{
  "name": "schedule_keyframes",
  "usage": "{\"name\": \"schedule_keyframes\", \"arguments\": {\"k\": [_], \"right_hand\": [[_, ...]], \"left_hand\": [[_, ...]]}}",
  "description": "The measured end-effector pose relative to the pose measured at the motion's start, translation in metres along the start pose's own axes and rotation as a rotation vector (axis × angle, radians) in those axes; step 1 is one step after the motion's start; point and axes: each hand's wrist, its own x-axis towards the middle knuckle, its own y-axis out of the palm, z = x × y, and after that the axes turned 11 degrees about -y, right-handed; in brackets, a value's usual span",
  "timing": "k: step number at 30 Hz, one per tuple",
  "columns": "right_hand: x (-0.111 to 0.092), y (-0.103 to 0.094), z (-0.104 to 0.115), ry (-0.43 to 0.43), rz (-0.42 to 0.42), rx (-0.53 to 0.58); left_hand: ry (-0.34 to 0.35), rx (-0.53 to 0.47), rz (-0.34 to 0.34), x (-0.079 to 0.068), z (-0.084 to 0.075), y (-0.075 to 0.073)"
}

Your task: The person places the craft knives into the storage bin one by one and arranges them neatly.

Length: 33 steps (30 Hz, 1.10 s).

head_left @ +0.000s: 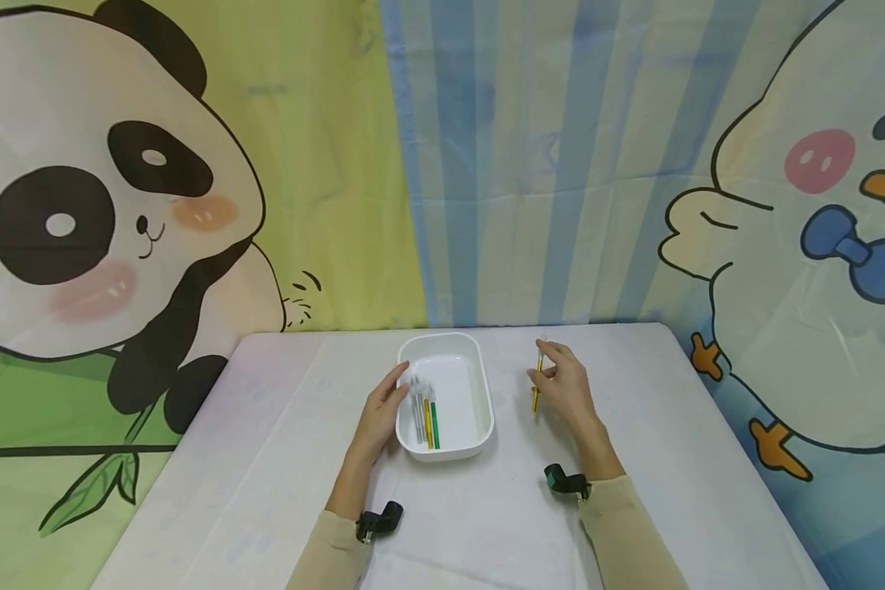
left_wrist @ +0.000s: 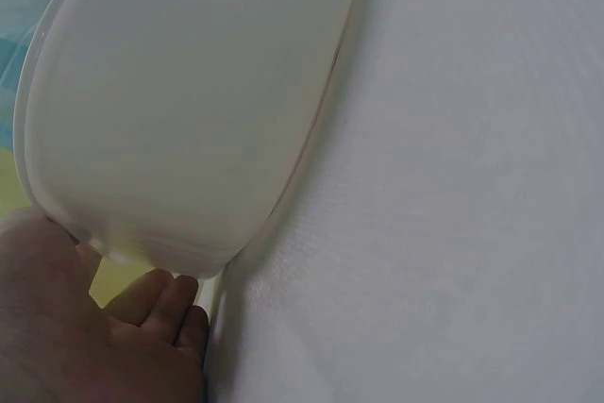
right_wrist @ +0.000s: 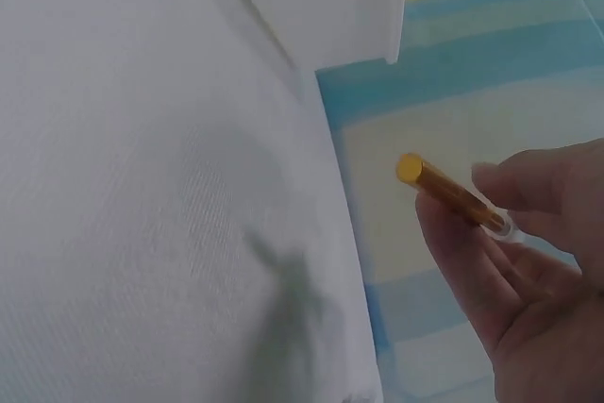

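A white plastic tray (head_left: 476, 447) stands on the table, slanting slightly. My left hand (head_left: 375, 415) holds its left edge, thumb at the rim and fingers against the outer wall (left_wrist: 170, 120). Several slim pen-like sticks lie side by side inside the tray, silver ones (head_left: 418, 419), a yellow one (head_left: 428, 424) and a green one (head_left: 435, 426), all with clear upper ends. Right of the tray, my right hand (head_left: 565, 388) pinches another yellow pen-like stick (right_wrist: 451, 192) between thumb and fingers. Its flat yellow end points down and its clear end up.
A white cloth covers the table (head_left: 265, 492), whose far edge meets a striped curtain (head_left: 516, 164). A panda print (head_left: 59, 221) hangs on the left and a white bird print (head_left: 789, 328) on the right. Both wrists carry a small black camera (head_left: 566, 481).
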Motion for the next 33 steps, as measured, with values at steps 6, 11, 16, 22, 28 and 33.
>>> {"name": "schedule_keyframes", "arguments": {"k": [6,11,16,22,28,33], "right_hand": [[0.002,0.005,0.014,-0.067,-0.02,0.058],[0.002,0.014,0.03,-0.129,-0.009,0.117],[0.002,0.025,0.042,-0.161,0.005,0.161],[0.001,0.035,0.051,-0.192,0.026,0.143],[0.0,0.041,0.057,-0.2,0.039,0.16],[-0.001,0.043,0.059,-0.188,0.06,0.162]], "left_hand": [[-0.011,0.0,-0.001,0.0,-0.001,-0.001],[-0.009,0.004,-0.003,0.0,-0.001,-0.001],[-0.009,0.01,-0.011,0.0,-0.002,-0.001],[-0.009,0.007,-0.011,0.0,-0.002,0.0],[-0.009,0.01,-0.012,0.0,-0.002,0.0],[-0.004,0.007,-0.006,0.001,0.0,0.0]]}}
